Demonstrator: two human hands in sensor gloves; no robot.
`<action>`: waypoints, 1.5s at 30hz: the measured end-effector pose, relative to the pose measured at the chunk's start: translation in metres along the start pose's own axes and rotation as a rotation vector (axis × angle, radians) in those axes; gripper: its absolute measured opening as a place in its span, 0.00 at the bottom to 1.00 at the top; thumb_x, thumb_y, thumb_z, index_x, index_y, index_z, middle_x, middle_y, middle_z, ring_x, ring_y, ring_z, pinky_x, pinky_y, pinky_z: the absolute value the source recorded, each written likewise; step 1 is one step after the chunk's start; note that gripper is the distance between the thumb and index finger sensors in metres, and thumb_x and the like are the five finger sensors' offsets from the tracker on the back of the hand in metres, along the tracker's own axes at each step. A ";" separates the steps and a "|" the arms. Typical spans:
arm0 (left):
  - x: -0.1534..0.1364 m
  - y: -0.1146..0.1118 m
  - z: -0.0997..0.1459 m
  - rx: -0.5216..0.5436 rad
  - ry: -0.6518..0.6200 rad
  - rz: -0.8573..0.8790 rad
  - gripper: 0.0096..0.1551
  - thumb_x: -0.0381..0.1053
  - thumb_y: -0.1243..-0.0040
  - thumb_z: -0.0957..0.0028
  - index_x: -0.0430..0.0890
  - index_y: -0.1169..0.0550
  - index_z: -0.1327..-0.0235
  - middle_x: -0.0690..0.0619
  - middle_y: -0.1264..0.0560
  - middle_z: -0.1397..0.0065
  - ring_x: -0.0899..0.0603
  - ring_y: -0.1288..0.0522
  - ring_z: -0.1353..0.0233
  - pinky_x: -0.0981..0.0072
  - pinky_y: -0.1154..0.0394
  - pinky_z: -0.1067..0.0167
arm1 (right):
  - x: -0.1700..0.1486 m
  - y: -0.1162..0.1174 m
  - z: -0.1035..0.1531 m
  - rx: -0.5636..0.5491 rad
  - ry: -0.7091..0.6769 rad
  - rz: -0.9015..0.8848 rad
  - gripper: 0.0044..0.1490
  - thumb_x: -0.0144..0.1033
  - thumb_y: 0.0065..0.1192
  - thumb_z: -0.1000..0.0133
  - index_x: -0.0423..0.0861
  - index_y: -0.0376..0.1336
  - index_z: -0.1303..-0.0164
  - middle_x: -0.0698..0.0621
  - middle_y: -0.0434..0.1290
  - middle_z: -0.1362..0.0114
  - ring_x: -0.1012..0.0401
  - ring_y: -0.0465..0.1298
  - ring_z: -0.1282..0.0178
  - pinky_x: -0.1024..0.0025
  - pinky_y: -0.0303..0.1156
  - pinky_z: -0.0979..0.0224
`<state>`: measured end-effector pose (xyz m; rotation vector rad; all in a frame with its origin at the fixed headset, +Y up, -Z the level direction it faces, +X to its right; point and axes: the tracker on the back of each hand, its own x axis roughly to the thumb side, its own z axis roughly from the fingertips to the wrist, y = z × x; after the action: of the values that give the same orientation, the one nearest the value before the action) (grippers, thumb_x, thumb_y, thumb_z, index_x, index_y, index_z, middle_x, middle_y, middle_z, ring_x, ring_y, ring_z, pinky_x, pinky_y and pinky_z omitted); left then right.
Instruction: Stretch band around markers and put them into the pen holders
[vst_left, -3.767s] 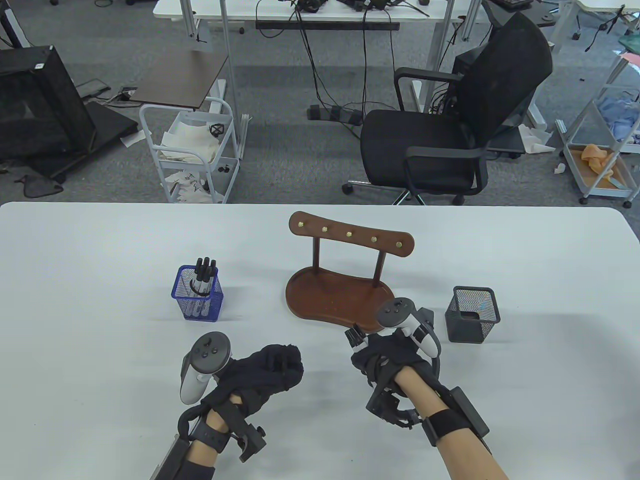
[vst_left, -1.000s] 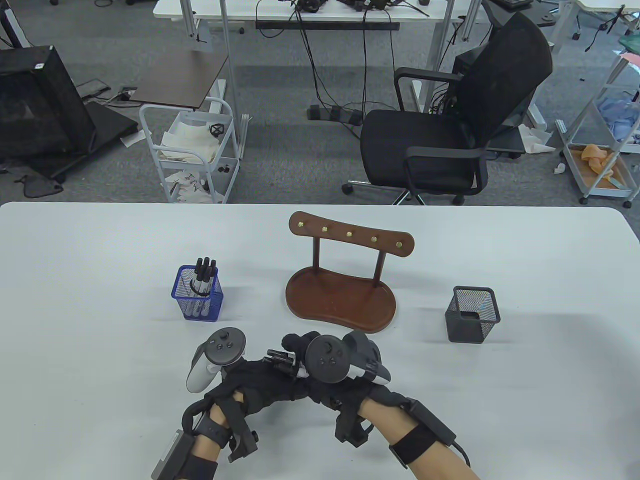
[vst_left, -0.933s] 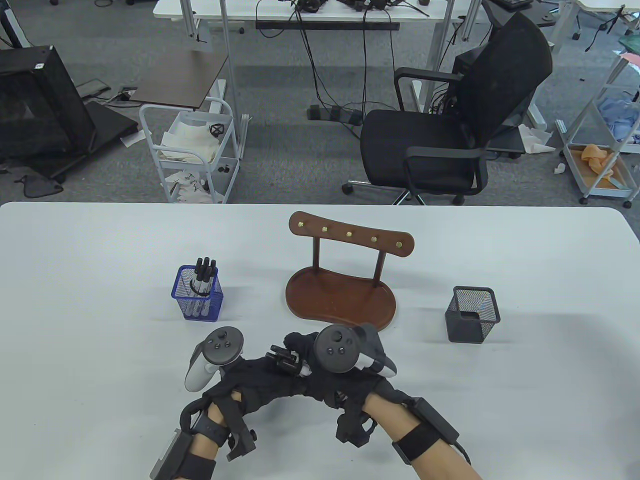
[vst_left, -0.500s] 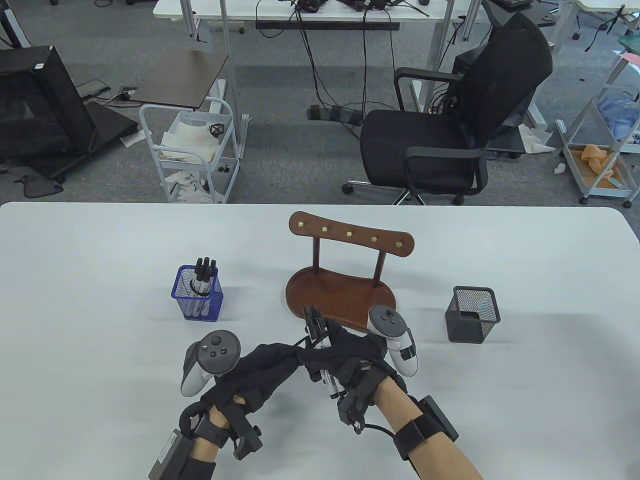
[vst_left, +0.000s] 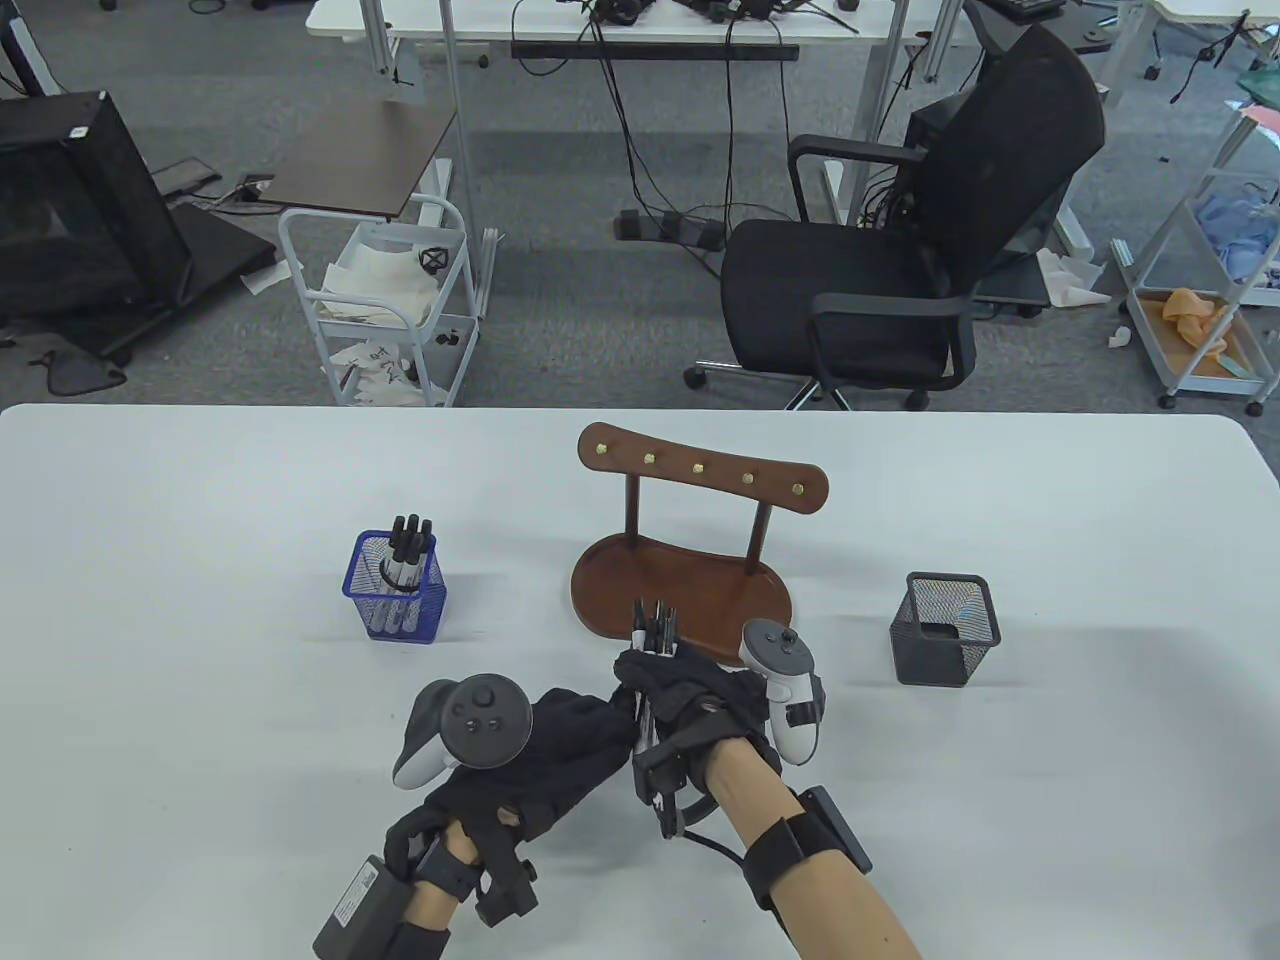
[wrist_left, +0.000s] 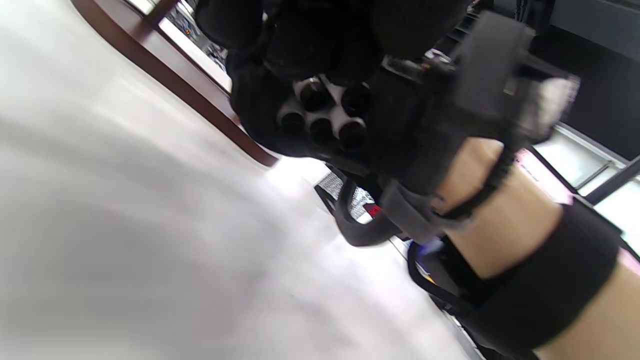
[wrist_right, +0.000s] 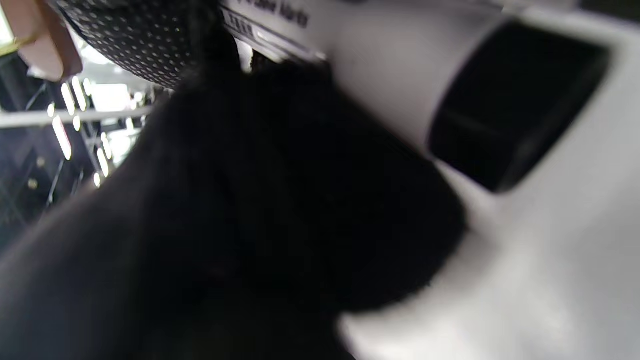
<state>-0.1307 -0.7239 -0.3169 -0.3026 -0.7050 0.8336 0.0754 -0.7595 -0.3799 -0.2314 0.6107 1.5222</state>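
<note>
Black-capped markers (vst_left: 655, 632) stand bunched upright above the table in the right hand (vst_left: 690, 700), fingers wrapped round their middle, looking light, stiff and slippery, while the left hand (vst_left: 560, 745) pinches beside them.

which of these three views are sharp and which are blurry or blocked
Table view: sharp and evenly lit, soft shadows beside the blue mesh pen holder and black mesh pen holder. Left wrist view: white table smeared, but the bundled markers' round ends are readable. Right wrist view: out of focus, mostly filled by a dark glove.
</note>
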 end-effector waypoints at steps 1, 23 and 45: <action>0.002 -0.001 0.000 0.000 -0.004 -0.011 0.24 0.53 0.50 0.33 0.46 0.27 0.28 0.46 0.26 0.27 0.34 0.40 0.21 0.27 0.54 0.22 | 0.000 0.000 -0.001 0.007 0.003 -0.002 0.33 0.43 0.71 0.40 0.49 0.56 0.31 0.55 0.70 0.34 0.65 0.85 0.51 0.61 0.87 0.39; -0.024 0.015 0.008 0.126 0.033 0.342 0.26 0.52 0.50 0.33 0.40 0.23 0.30 0.41 0.19 0.32 0.32 0.31 0.25 0.29 0.40 0.27 | 0.018 0.001 0.044 0.003 -0.326 0.356 0.26 0.43 0.75 0.44 0.55 0.63 0.39 0.56 0.76 0.35 0.60 0.86 0.45 0.58 0.86 0.37; -0.025 0.019 0.018 0.286 0.198 -0.004 0.37 0.59 0.46 0.35 0.42 0.36 0.20 0.35 0.34 0.18 0.29 0.37 0.22 0.28 0.41 0.27 | 0.014 -0.037 0.058 -0.108 -0.364 0.413 0.28 0.42 0.78 0.46 0.55 0.63 0.40 0.57 0.77 0.36 0.60 0.87 0.45 0.57 0.85 0.37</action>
<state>-0.1652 -0.7313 -0.3249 -0.1229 -0.3947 0.8748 0.1237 -0.7204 -0.3469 0.0996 0.2938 1.9401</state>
